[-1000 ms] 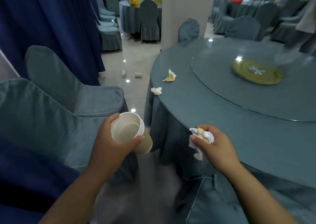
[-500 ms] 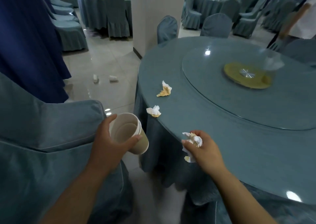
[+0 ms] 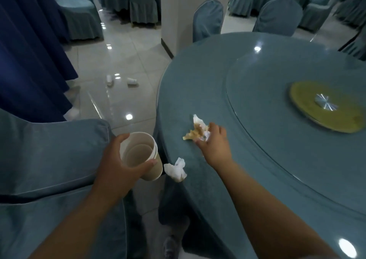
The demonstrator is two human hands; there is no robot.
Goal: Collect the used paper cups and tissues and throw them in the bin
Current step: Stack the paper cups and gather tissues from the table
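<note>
- The left hand (image 3: 116, 163) gripped nested paper cups (image 3: 141, 155) beside the tabletop (image 3: 247, 169), fingers curled round the outer wall.
- The right hand (image 3: 214, 142) closed curled fingers on a stained tissue (image 3: 197, 130) lying on the tabletop.
- A second tissue (image 3: 176, 169) sat at the edge: light and soft, probably best pinched at its crumpled middle.

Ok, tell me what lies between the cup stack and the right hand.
Head view: a crumpled white tissue lies on the table edge between the cup stack, gripped by the left hand, and the right hand, which grips a stained tissue.
</note>
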